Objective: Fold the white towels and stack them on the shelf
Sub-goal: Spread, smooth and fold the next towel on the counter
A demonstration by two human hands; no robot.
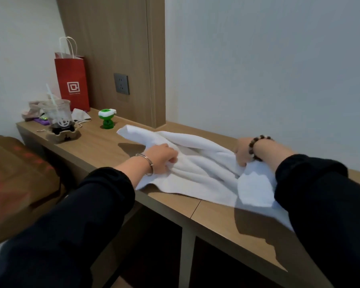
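While the white towel (pixel 197 163) lies rumpled mid-frame on the worktop (pixel 104 142), both hands clutch it. Left hand (pixel 162 155) bunches one side; right hand (pixel 242 151), the other.

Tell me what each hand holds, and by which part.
Both grip one white towel on the wooden shelf: the left hand bunches cloth near its left side, the right hand a fold toward its right end.

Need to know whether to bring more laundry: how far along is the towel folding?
Done: nothing yet; no folded towel or stack is in view. In hand: one white towel lies rumpled on the wooden shelf top, with the left hand gripping its left part and the right hand gripping its right part. Left: folding the towel and stacking it.
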